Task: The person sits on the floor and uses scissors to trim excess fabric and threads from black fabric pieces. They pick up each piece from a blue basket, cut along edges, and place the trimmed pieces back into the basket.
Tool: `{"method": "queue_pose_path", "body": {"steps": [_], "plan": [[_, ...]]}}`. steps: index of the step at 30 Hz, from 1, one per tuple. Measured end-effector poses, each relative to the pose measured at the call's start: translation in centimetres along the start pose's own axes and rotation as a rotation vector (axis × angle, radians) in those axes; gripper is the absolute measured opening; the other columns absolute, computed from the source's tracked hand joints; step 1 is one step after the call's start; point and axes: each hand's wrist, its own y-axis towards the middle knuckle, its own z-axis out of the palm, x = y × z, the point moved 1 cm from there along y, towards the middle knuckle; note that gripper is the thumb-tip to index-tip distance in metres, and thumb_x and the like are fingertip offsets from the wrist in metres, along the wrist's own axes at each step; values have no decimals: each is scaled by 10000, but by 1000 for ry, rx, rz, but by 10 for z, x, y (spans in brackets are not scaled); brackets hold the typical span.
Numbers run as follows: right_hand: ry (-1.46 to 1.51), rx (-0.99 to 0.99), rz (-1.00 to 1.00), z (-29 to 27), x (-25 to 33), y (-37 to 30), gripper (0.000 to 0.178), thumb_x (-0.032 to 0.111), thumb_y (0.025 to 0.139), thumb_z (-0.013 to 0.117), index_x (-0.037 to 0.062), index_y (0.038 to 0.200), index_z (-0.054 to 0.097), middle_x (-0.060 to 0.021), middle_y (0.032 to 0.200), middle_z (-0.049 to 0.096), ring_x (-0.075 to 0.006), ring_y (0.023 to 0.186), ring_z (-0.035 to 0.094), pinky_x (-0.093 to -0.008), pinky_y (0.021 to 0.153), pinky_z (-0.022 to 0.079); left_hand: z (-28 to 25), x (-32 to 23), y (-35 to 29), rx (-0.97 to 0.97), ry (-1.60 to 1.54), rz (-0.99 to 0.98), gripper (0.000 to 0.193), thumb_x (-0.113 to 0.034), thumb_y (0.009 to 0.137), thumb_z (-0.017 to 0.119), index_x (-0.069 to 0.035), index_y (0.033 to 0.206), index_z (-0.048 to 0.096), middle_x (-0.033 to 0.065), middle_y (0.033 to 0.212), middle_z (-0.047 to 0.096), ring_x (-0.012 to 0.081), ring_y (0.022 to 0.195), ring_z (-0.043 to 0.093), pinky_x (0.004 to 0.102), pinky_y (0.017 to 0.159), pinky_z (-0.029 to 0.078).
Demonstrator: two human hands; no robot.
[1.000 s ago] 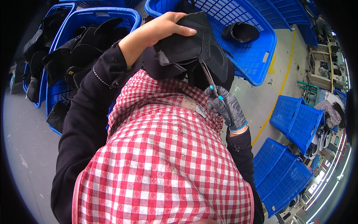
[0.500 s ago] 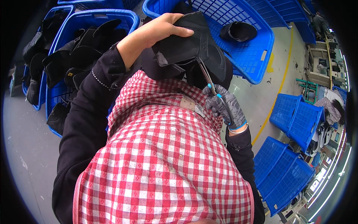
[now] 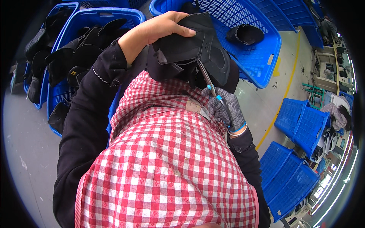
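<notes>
My bare left hand grips the upper edge of a black shoe upper, thumb on top and fingers behind it. The upper is spread out above my lap, with more black material under it. In a grey knitted glove, my right hand is closed round the handles of a pair of scissors. Their metal blades point up and lie at the lower edge of the upper, near its middle seam. Whether the blades have fabric between them is hard to make out.
Blue plastic baskets on the left hold several black shoe uppers. Just beyond my hands stands another blue basket with a black piece inside. Stacked blue baskets stand on the right past a yellow floor line.
The scissors and my right hand have shifted slightly left along the lower edge of the upper. My left hand keeps its hold, a little higher.
</notes>
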Motion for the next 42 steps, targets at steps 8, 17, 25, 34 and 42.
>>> {"method": "queue_pose_path", "body": {"steps": [8, 17, 25, 34, 42], "plan": [[-206, -31, -32, 0, -10, 11, 416, 279, 963, 770, -21, 1242, 699, -65, 989, 739, -106, 853, 645, -271, 774, 558, -8, 3, -2, 8, 9, -41, 775, -339, 844, 866, 44, 1441, 554, 230, 1222, 706, 297, 1022, 755, 373, 972, 594], [-522, 209, -337, -9, -8, 24, 457, 272, 918, 812, -19, 1254, 705, -137, 1066, 776, -148, 909, 718, -316, 831, 587, -20, 10, -3, 91, -101, -68, 652, -189, 871, 842, 56, 1411, 571, 210, 1205, 721, 303, 991, 763, 371, 994, 589], [395, -493, -206, -25, -35, 28, 432, 413, 1044, 631, 59, 1285, 576, -74, 1093, 694, -164, 937, 679, -320, 794, 586, -15, 28, -8, -1, -57, -20, 742, -350, 859, 856, 40, 1416, 561, 204, 1224, 709, 269, 1030, 744, 341, 994, 580], [857, -124, -265, 11, -16, 62, 383, 75, 973, 662, 55, 1354, 632, -128, 1274, 715, -221, 1023, 724, -320, 790, 608, 58, -19, -104, -346, 369, 505, 372, -118, 925, 778, -27, 1267, 662, 96, 1029, 692, 177, 841, 681, 308, 753, 564], [157, -285, -364, 22, -23, 56, 307, 18, 967, 646, 52, 1272, 645, -146, 1191, 727, -237, 992, 718, -349, 860, 611, 90, 39, -107, -147, -1389, -336, 340, -284, 1038, 670, -86, 778, 576, -38, 585, 456, 39, 433, 339, 186, 401, 264]]}}
